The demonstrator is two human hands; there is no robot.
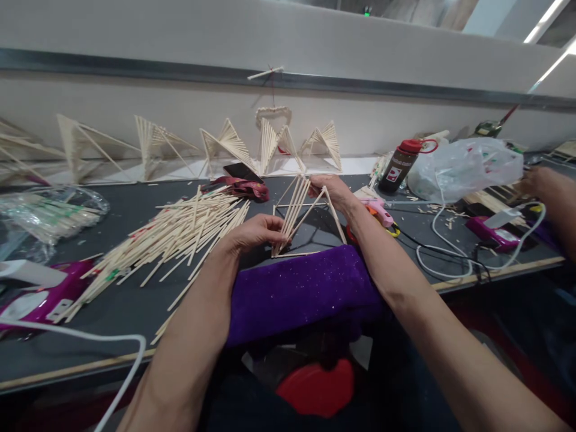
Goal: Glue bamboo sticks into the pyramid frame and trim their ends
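Between my hands stands a small frame of thin wooden sticks (294, 210), with several sticks fanned side by side on its left and a peaked pair on its right. The fingers of my left hand (258, 234) pinch the lower left corner of the frame. My right hand (332, 191) reaches behind it and has its fingers closed at the top ends of the fanned sticks; its fingertips are partly hidden. A purple cloth (301, 294) with pale specks lies at the table edge beneath my forearms. A pink glue gun (380, 213) rests just right of my right wrist.
Loose sticks (180, 234) spread left of my hands. Finished-looking stick frames (227, 144) line the wall. On the right are a dark bottle (398, 168) with a red lid, a plastic bag (468, 165), white cables (443, 273) and another person's arm (551, 198). A magenta power strip (49, 294) lies left.
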